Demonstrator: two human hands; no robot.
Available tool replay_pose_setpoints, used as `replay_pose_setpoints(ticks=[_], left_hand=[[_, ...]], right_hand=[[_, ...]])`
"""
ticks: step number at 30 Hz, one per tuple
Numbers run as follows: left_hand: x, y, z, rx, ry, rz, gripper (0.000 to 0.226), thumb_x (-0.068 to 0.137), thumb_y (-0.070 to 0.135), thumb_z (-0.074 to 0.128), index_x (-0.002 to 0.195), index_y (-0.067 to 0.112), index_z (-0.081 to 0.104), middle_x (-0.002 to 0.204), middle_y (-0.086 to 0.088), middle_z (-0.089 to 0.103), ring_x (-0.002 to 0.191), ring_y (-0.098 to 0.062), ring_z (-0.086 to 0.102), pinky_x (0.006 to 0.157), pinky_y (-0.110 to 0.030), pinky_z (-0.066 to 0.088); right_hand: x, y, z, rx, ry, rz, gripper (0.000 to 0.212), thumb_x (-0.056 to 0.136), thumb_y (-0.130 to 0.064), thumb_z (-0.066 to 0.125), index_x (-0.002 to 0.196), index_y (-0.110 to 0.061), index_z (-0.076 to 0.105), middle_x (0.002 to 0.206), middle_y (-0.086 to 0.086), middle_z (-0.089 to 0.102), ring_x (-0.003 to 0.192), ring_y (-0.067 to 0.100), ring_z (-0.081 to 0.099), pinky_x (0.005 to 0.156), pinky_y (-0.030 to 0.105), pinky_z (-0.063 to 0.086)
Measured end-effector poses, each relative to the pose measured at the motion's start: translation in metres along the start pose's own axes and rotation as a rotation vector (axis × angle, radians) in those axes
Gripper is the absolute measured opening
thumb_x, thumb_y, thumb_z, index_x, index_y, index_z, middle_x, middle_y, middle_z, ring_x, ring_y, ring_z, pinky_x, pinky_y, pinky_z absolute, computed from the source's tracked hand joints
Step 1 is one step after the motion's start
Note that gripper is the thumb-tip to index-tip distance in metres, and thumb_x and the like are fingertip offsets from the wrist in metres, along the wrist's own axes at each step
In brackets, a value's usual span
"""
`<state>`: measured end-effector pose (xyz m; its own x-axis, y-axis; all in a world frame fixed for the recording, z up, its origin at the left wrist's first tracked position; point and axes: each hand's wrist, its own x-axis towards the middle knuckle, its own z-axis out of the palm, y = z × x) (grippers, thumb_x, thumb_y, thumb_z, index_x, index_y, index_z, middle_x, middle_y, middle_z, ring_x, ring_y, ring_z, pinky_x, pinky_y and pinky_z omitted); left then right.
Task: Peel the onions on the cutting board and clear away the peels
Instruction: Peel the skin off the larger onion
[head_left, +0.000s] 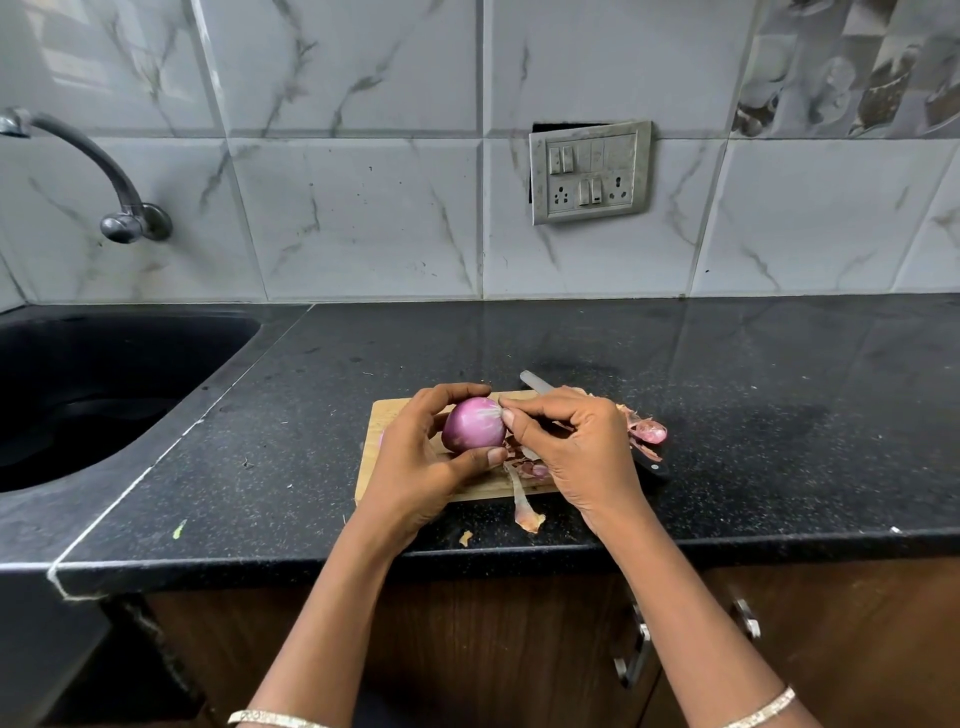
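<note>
Onion (474, 423), red, one in view: held just above the wooden cutting board (387, 415), mostly bare and glossy, with a pale shred of skin (491, 412) clinging at its right end. Nearest item: a small scrap of peel (466, 538) lying on the black countertop (779, 415) near its front edge. Next: a long dry strip of peel (525, 506) trailing off the board's near edge onto the counter. Left hand (415, 467): fingers curled over the top of the onion, thumb beneath, gripping it firmly. Right hand (576, 447): thumb and forefinger pinched on the shred of skin, other fingers loosely curled. More peelings sit on the board under the right hand. Kitchen knife (537, 384): lies slantwise beneath the right hand, blade tip past the board's far edge, dark handle off its right side, not held. Heap of pink peels (644, 431): on the counter just beside the board's right edge. Sink (104, 389): to the left, well apart. Assessment: this onion looks nearly peeled, with the last skin likely to come away soon. Whether other onions await cannot be told, since the hands cover much of the board. Clearing appears not yet begun, as peels lie scattered on board and counter.
</note>
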<state>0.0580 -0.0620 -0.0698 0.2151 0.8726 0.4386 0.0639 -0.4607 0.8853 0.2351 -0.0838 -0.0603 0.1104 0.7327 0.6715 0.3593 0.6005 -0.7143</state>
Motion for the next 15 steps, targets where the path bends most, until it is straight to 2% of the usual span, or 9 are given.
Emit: replay_pose_setpoints(ticks=[4,8,12,15], left_hand=[[-0.0002,0.0010,0.0009,0.057,-0.007,0.024,0.059,0.066,0.025,0.091,0.120,0.029,0.067,0.124,0.003,0.067,0.112,-0.021,0.067,0.094,-0.050,0.057],[-0.0002,0.0008,0.0017,0.060,-0.006,0.039,0.059,0.067,0.028,0.090,0.122,0.028,0.067,0.124,0.003,0.066,0.113,-0.020,0.066,0.095,-0.048,0.057],[-0.0009,0.0005,0.0022,0.043,-0.007,0.028,0.058,0.069,0.026,0.089,0.122,0.028,0.066,0.123,0.003,0.067,0.112,-0.020,0.067,0.096,-0.048,0.057],[-0.0011,0.0006,0.0028,0.026,-0.021,0.016,0.057,0.070,0.025,0.088,0.123,0.027,0.066,0.122,0.003,0.069,0.111,-0.019,0.068,0.097,-0.048,0.057]], right_hand=[[-0.0005,-0.0007,0.0019,-0.074,0.032,-0.045,0.018,0.080,0.002,0.078,0.093,-0.010,0.081,0.087,-0.009,0.076,0.086,-0.005,0.069,0.077,0.009,0.050],[-0.0017,-0.0014,0.0057,-0.175,0.059,-0.081,0.020,0.078,-0.001,0.077,0.093,-0.013,0.082,0.090,-0.007,0.077,0.087,-0.002,0.069,0.079,0.010,0.050],[-0.0027,-0.0042,0.0069,-0.305,0.092,-0.143,0.024,0.076,0.002,0.074,0.093,-0.014,0.082,0.090,-0.006,0.078,0.085,-0.001,0.069,0.081,0.000,0.042],[-0.0029,-0.0053,0.0055,-0.269,0.093,-0.114,0.026,0.078,0.003,0.071,0.093,-0.014,0.082,0.088,-0.008,0.078,0.084,0.000,0.070,0.078,0.006,0.048]])
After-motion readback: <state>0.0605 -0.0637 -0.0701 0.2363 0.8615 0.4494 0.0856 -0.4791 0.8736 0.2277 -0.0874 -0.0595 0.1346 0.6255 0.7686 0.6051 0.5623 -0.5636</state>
